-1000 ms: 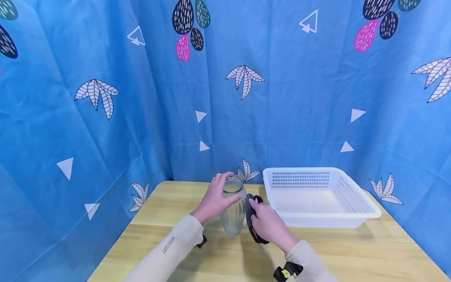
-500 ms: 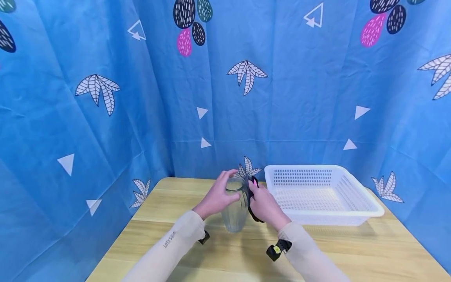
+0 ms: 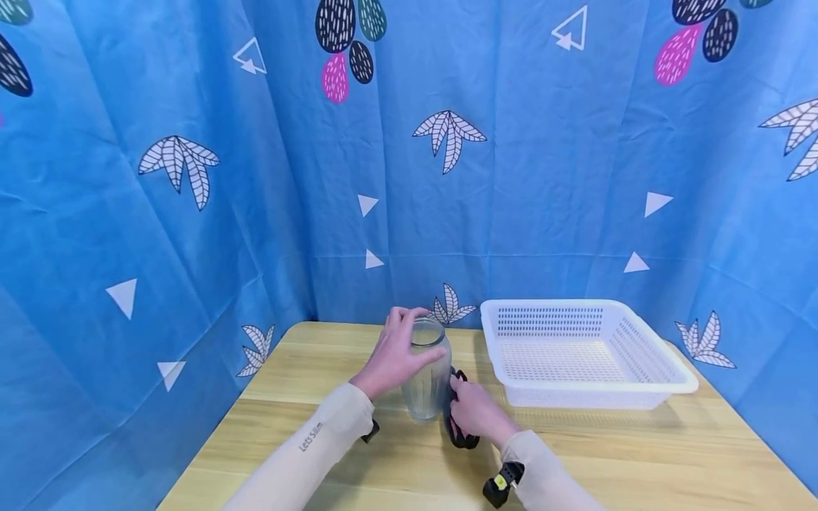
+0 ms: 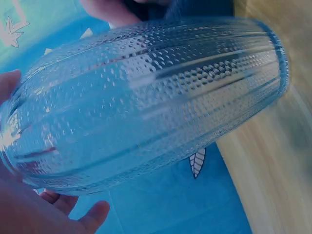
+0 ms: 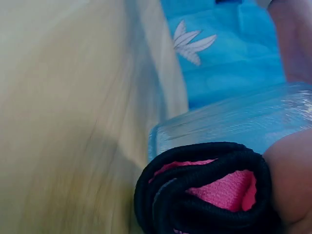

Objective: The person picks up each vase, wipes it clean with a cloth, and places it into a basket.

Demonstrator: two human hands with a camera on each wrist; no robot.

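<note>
A clear ribbed glass vase [image 3: 424, 387] stands upright on the table. Around its upper part, near the rim, my left hand [image 3: 397, 353] grips it with fingers on the far side and thumb in front. The left wrist view shows the dimpled glass wall [image 4: 156, 102] up close. My right hand [image 3: 476, 409] holds a folded cloth with dark edging [image 3: 463, 438] against the vase's right side. Pink lining [image 5: 224, 190] shows inside the folds in the right wrist view. Part of the cloth is hidden behind the right hand.
A white perforated plastic basket [image 3: 588, 389] stands to the right of the vase, with nothing seen in it. The light wooden table [image 3: 639, 454] meets a blue patterned curtain [image 3: 543, 177] at its back and sides.
My right hand with the cloth rises along the vase's side, then moves back down. The left hand keeps its grip near the rim, and the vase stays about in place.
</note>
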